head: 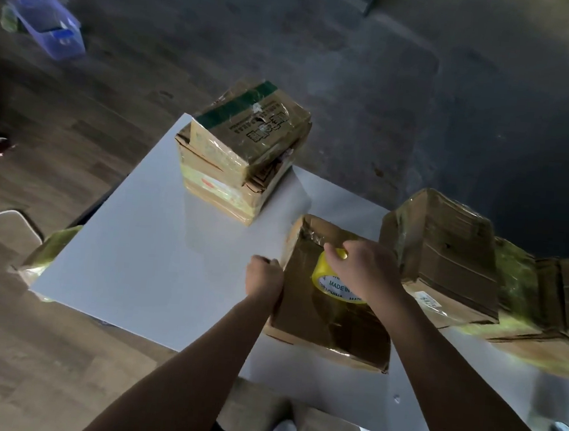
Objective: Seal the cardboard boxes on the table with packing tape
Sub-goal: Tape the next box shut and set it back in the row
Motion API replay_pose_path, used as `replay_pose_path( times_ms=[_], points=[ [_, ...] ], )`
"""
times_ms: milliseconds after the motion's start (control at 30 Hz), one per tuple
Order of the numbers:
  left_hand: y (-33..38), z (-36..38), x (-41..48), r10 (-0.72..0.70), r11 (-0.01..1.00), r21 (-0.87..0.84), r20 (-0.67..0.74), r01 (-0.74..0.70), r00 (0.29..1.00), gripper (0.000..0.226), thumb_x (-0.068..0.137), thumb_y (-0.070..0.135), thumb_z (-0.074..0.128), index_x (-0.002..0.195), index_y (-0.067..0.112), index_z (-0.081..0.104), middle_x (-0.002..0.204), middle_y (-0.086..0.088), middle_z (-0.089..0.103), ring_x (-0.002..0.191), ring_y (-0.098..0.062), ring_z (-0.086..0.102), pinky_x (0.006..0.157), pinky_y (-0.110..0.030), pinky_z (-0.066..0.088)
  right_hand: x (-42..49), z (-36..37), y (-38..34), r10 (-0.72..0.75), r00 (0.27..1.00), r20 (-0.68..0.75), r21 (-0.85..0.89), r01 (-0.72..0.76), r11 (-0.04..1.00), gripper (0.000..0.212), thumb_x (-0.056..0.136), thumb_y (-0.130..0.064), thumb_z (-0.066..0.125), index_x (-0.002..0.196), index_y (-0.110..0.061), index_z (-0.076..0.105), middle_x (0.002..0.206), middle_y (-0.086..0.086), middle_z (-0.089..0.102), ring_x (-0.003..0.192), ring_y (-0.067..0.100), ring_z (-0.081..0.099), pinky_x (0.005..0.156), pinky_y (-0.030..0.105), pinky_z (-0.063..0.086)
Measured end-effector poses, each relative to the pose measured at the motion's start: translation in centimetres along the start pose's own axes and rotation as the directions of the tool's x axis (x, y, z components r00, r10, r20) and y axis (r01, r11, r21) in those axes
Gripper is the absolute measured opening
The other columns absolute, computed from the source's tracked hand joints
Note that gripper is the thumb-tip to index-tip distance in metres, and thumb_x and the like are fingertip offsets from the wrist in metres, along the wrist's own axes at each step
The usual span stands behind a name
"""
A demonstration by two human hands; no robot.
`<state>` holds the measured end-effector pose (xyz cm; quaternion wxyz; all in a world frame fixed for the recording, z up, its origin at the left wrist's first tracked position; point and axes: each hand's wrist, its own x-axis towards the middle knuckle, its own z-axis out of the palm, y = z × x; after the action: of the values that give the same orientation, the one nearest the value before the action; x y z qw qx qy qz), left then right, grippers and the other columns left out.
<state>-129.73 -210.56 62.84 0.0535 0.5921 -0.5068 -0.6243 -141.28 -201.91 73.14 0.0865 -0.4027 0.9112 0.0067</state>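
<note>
Dim wood-plank flooring [75,149] surrounds a smooth, matte white counter [143,237] that carries several worn cardboard boxes. At its far edge stands a stack of brown cardboard boxes [244,150], wrapped in glossy clear tape, the top one with a dark green band and black print. Nearest the person lies a flat brown cardboard box [325,322], its flaps closed and its top crinkled with shiny tape strips. On this box stands a yellow roll of packing tape [334,281], its white core label printed "MADE IN". The right hand [363,265] is curled over the roll's top, gripping it. The left hand [265,277] is closed in a fist against the box's left edge, pressing on it; what it pinches, if anything, cannot be made out. To the right sits a larger creased brown cardboard box [445,250] on more yellowish taped cartons [526,305]. Far off on the floor lies a translucent blue plastic bin [48,24], blurred, its contents unclear.
</note>
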Motion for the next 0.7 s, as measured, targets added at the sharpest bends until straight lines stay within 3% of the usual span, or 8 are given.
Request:
replay_pose_path(
  times_ms=[67, 133, 233, 300, 367, 500, 567, 700],
  points=[
    [0.8, 0.4, -1.1, 0.221, 0.973, 0.083, -0.052, -0.217, 0.974, 0.029, 0.098, 0.033, 0.042, 0.097, 0.008, 0.056, 0.099, -0.007, 0.059, 0.094, -0.025, 0.057, 0.072, -0.032, 0.040, 0.0, -0.2, -0.2, 0.014, 1.000, -0.007, -0.034, -0.015, 0.999, 0.053, 0.097, -0.054, 0.033, 0.107, -0.012, 0.064, 0.076, -0.001, 0.056, 0.077, 0.017, 0.053, 0.056, 0.022, 0.030],
    [0.7, 1.0, -2.0, 0.335, 0.925, 0.205, -0.037, -0.321, 0.942, 0.034, 0.095, 0.045, 0.048, 0.096, 0.012, 0.053, 0.097, -0.001, 0.053, 0.093, -0.021, 0.052, 0.075, -0.031, 0.040, 0.0, -0.3, 0.1, -0.003, 0.999, -0.037, 0.024, 0.004, 1.000, 0.042, 0.096, -0.053, 0.038, 0.097, -0.016, 0.058, 0.069, -0.005, 0.048, 0.065, 0.011, 0.047, 0.050, 0.021, 0.025],
    [0.4, 1.3, -2.3, 0.390, 0.883, 0.309, -0.065, -0.353, 0.919, 0.038, 0.093, 0.048, 0.053, 0.105, 0.012, 0.052, 0.105, -0.004, 0.052, 0.099, -0.023, 0.049, 0.085, -0.038, 0.044, -0.1, -0.2, 1.8, -0.100, 0.995, -0.008, 0.371, 0.096, 0.924, 0.025, 0.093, -0.050, 0.050, 0.093, -0.025, 0.053, 0.077, -0.010, 0.055, 0.066, 0.000, 0.050, 0.049, 0.020, 0.032],
    [0.5, 1.4, -2.3, 0.409, 0.857, 0.379, -0.093, -0.348, 0.908, 0.036, 0.094, 0.047, 0.051, 0.105, 0.013, 0.051, 0.108, -0.005, 0.053, 0.100, -0.024, 0.050, 0.083, -0.038, 0.045, -0.3, 0.1, 3.4, -0.136, 0.990, 0.043, 0.586, 0.085, 0.806, 0.027, 0.092, -0.052, 0.052, 0.087, -0.026, 0.057, 0.076, -0.010, 0.056, 0.069, 0.003, 0.054, 0.055, 0.017, 0.038],
    [0.5, 1.7, -2.3, 0.421, 0.838, 0.426, -0.107, -0.341, 0.901, 0.036, 0.095, 0.048, 0.048, 0.106, 0.013, 0.051, 0.109, -0.005, 0.053, 0.100, -0.024, 0.051, 0.081, -0.038, 0.045, -0.9, 1.0, 5.0, -0.138, 0.990, -0.008, 0.699, 0.104, 0.708, 0.032, 0.086, -0.053, 0.052, 0.069, -0.027, 0.057, 0.065, -0.007, 0.054, 0.064, 0.010, 0.054, 0.061, 0.024, 0.039],
    [0.2, 2.0, -2.4, 0.429, 0.802, 0.512, -0.136, -0.307, 0.893, 0.040, 0.095, 0.053, 0.044, 0.107, 0.016, 0.053, 0.108, -0.004, 0.056, 0.099, -0.024, 0.054, 0.079, -0.038, 0.044, -1.0, 1.9, 6.0, -0.168, 0.986, 0.011, 0.746, 0.104, 0.658, 0.047, 0.084, -0.062, 0.056, 0.054, -0.026, 0.052, 0.053, -0.006, 0.052, 0.056, 0.013, 0.053, 0.059, 0.027, 0.038],
    [0.1, 1.9, -2.3, 0.437, 0.800, 0.524, -0.171, -0.294, 0.883, 0.040, 0.094, 0.052, 0.045, 0.106, 0.015, 0.056, 0.108, -0.005, 0.059, 0.101, -0.027, 0.056, 0.080, -0.038, 0.042, -0.4, 1.1, 6.6, -0.157, 0.986, 0.050, 0.689, 0.080, 0.720, 0.047, 0.075, -0.071, 0.053, 0.061, -0.026, 0.056, 0.055, -0.011, 0.053, 0.058, 0.004, 0.053, 0.055, 0.021, 0.039],
    [0.1, 2.3, -2.2, 0.474, 0.757, 0.584, -0.180, -0.295, 0.862, 0.037, 0.095, 0.051, 0.046, 0.103, 0.015, 0.055, 0.106, -0.004, 0.058, 0.098, -0.027, 0.056, 0.076, -0.036, 0.041, 0.0, 0.2, 10.7, -0.096, 0.990, 0.106, 0.526, 0.026, 0.850, 0.054, 0.083, -0.068, 0.050, 0.083, -0.016, 0.063, 0.067, -0.004, 0.058, 0.063, 0.014, 0.058, 0.054, 0.025, 0.041]
  ],
)
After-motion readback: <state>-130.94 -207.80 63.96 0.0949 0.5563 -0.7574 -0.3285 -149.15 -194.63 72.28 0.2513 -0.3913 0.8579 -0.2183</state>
